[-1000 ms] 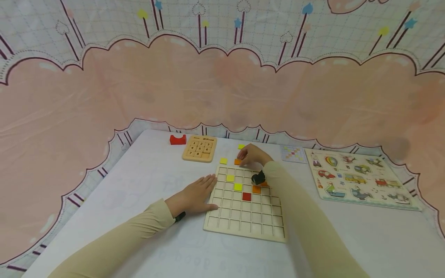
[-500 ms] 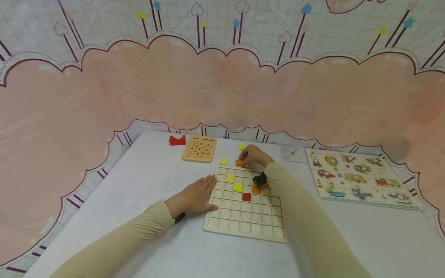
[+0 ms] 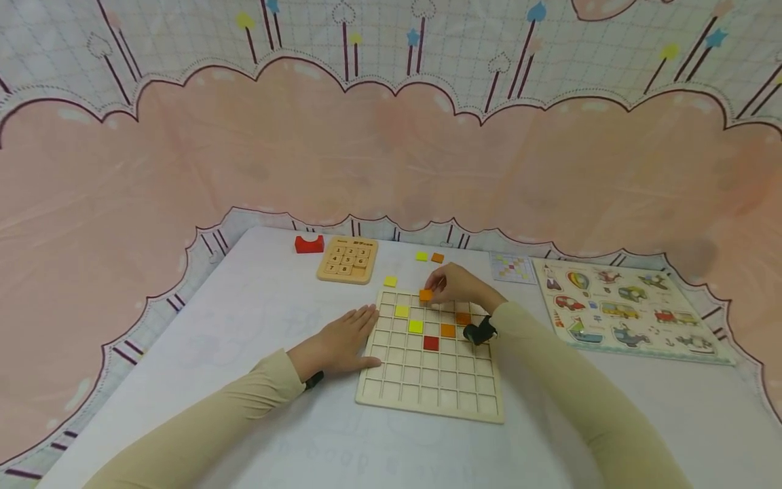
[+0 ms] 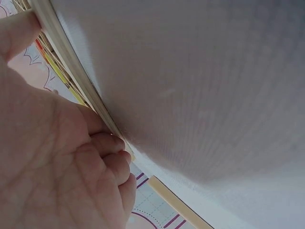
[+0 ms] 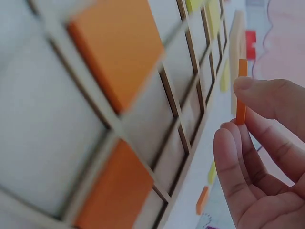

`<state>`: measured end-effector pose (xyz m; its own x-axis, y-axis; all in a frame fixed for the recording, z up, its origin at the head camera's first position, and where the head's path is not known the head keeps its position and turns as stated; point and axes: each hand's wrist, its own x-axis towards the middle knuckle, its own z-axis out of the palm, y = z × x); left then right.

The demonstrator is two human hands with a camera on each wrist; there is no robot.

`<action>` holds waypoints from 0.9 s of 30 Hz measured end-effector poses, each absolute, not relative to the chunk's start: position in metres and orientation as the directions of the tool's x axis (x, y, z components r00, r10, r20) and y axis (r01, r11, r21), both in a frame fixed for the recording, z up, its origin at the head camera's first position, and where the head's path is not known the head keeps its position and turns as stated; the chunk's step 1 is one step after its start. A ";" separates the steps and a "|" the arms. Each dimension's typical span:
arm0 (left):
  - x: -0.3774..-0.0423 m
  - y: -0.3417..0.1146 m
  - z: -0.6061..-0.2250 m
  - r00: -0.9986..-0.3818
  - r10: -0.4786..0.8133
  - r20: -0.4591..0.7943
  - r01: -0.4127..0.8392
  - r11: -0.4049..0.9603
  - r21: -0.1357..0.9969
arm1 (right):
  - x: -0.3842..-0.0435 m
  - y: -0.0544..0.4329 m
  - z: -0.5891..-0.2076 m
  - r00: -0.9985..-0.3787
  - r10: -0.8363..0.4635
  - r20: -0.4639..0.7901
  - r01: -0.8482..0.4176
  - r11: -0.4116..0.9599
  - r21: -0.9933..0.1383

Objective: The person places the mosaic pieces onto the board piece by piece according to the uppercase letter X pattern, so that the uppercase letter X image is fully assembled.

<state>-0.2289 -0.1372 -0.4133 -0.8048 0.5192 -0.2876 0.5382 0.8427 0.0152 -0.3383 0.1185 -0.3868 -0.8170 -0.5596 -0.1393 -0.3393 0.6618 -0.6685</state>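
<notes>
My right hand [image 3: 455,282] pinches an orange square tile [image 5: 242,93] between thumb and fingers, above the far edge of the wooden grid board [image 3: 406,394]. My left hand [image 3: 339,343] lies flat against the board's left edge, its fingers and thumb touching the rim; the left wrist view shows the fingertips along that edge. In the grid sit two yellow tiles [image 3: 401,311], a red tile [image 3: 430,343] and two orange tiles [image 3: 448,331] in a V-like arrangement. Beyond the board lie two loose yellow tiles [image 3: 389,281] and one loose orange tile [image 3: 437,258].
A wooden number puzzle [image 3: 347,260] and a red notched block [image 3: 309,244] lie at the back left. A small pattern card [image 3: 513,267] is at the back right, beside a large picture puzzle board [image 3: 629,312]. A patterned cloth hangs behind the white table [image 3: 293,448].
My right hand has lifted the orange tile from the table and drawn it toward the board, revealing another orange tile behind. My left hand stays at the board's edge.
</notes>
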 end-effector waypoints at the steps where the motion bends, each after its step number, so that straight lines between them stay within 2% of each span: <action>1: -0.229 -0.137 -0.413 -0.805 0.519 -0.288 0.537 0.843 0.019 | -0.335 0.119 -0.387 -0.816 -0.561 -0.140 -0.336 0.657 -0.675; 8: -0.232 -0.139 -0.413 -0.804 0.522 -0.285 0.535 0.844 0.034 | -0.308 0.119 -0.385 -0.811 -0.575 -0.111 -0.343 0.621 -0.705; 16: -0.232 -0.139 -0.414 -0.800 0.524 -0.293 0.542 0.840 0.023 | -0.276 0.116 -0.387 -0.770 -0.636 -0.041 -0.419 0.553 -0.721; 27: -0.231 -0.138 -0.413 -0.797 0.532 -0.288 0.548 0.836 0.026 | -0.252 0.107 -0.398 -0.727 -0.682 -0.085 -0.445 0.562 -0.697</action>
<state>-0.2307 -0.1380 -0.4129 -0.7966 0.5315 -0.2880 0.5482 0.8359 0.0264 -0.2522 0.1068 -0.3979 -0.7266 -0.6817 -0.0854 -0.4451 0.5619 -0.6972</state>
